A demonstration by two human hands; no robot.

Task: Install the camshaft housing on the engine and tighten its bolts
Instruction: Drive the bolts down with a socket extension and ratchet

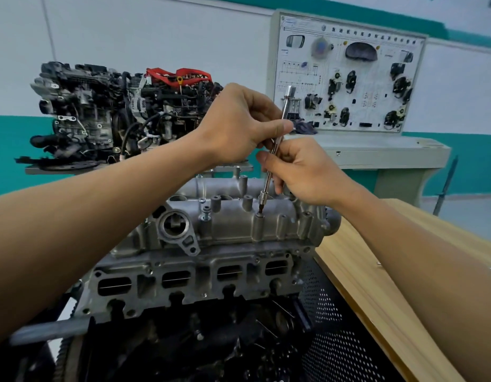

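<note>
— Which step am I on?
— Bolts. The camshaft housing (pixel 233 224) sits atop the engine (pixel 197 274). Your left hand (pixel 238 125) and right hand (pixel 302 172) both pinch the extension bar (pixel 286 104), tip at a near-edge bolt (pixel 258 215).
— Next?
— Seating looks likely but unclear; hold it upright, then twirl.

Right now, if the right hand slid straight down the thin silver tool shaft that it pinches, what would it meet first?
Most likely the small silver socket at the lower end of the thin silver shaft, just below the right hand. Under it stands a bolt tower of the grey cast-metal camshaft housing.
</note>
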